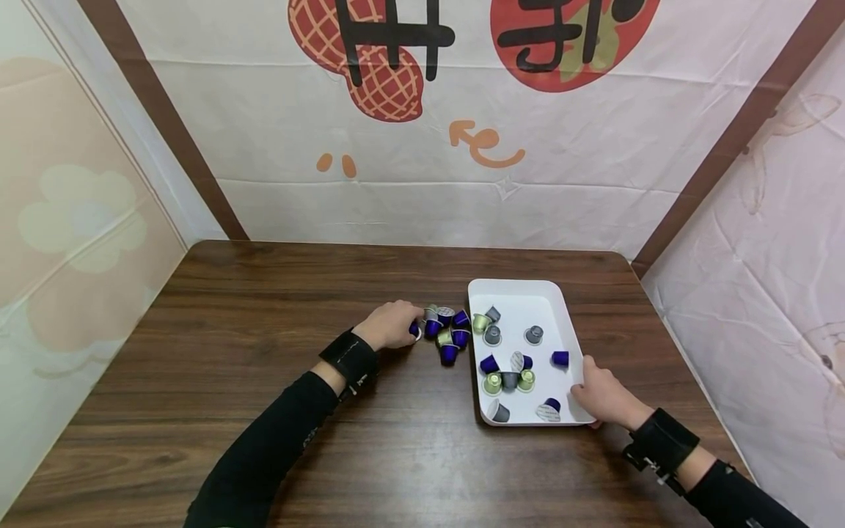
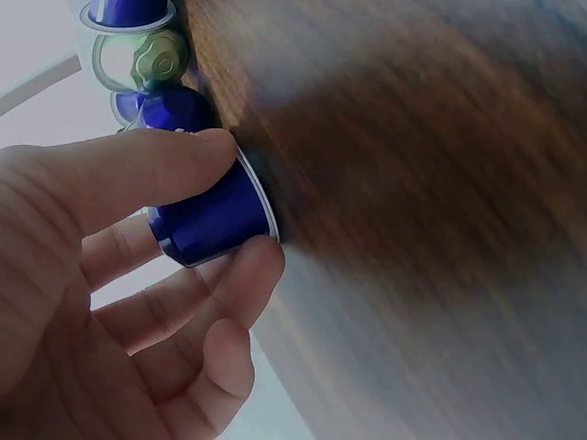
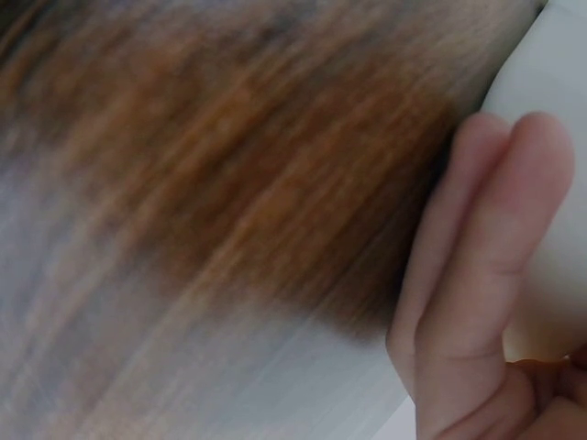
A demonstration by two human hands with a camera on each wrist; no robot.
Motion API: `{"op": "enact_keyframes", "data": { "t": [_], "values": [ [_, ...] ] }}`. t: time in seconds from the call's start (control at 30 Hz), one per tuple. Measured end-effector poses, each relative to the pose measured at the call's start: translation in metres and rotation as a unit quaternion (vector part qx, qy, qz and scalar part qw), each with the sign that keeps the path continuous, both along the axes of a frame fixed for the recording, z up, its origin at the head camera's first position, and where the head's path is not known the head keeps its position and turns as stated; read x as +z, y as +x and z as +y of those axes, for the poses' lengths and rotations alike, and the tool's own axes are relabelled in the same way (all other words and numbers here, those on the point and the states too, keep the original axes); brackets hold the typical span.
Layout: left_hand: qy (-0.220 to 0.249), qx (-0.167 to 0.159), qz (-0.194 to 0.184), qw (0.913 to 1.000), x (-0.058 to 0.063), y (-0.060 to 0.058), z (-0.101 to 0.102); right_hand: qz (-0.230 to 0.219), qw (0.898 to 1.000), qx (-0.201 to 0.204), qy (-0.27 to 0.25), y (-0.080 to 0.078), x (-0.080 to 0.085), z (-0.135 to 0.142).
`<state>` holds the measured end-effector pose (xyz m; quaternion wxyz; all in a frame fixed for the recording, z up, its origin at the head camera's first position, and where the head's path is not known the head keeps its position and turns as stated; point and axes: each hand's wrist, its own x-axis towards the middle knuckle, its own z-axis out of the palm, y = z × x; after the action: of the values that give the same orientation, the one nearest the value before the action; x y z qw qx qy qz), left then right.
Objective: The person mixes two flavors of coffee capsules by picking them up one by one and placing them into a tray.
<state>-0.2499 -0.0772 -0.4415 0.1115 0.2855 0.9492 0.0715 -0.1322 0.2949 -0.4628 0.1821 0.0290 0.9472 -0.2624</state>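
Nearest: two black sleeves (image 1: 277, 440), both cut off at frame bottom, with black wristbands (image 1: 353, 359). Right hand (image 1: 607, 396) at the near right corner of a white, shallow rectangular tray (image 1: 521, 301), gripping its rim; two fingers lie nearly straight along the outer wall, thumb mostly out of the right wrist view.

In tray, loose capsules (image 1: 492, 383): green, grey and dark blue, some upright, some tipped. Near end has one grey and one blue on their sides; middle cluster overlaps, so exact count is unclear.

Left hand (image 1: 392, 325), left of tray: thumb and fingertips pinch a glossy dark blue cup-shaped capsule with a silver rim (image 2: 215, 220); other fingers curl loosely. Lid face is turned away, and the hand covers most of it in the head view.

Between that hand and tray: pile of blue and green capsules (image 1: 449, 355), just beside tray; can't tell if touching. All on a dark brown wood-grain table (image 1: 198, 425), blurred in both wrist views.

Far: white printed cloth (image 1: 264, 132), black lettering cropped at top.
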Motion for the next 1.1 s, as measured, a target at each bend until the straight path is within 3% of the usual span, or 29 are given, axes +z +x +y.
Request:
{"op": "enact_keyframes", "data": {
  "t": [0.2, 0.47, 0.8, 1.1],
  "values": [
    [0.007, 0.010, -0.018, 0.9998, 0.010, 0.001, -0.002, -0.003, 1.000, 0.001, 0.002, -0.001, -0.001, 0.001],
    [0.036, -0.009, -0.013, 0.9992, 0.027, 0.000, 0.005, -0.006, 1.000, 0.004, -0.001, -0.001, 0.000, 0.002],
    [0.067, -0.018, 0.013, 0.9975, 0.045, -0.011, 0.034, -0.005, 1.000, 0.004, 0.000, -0.002, 0.000, 0.000],
    [0.114, -0.017, -0.008, 0.9933, 0.050, -0.021, 0.062, -0.014, 1.000, -0.005, 0.003, -0.002, -0.001, 0.000]
  ]
}}
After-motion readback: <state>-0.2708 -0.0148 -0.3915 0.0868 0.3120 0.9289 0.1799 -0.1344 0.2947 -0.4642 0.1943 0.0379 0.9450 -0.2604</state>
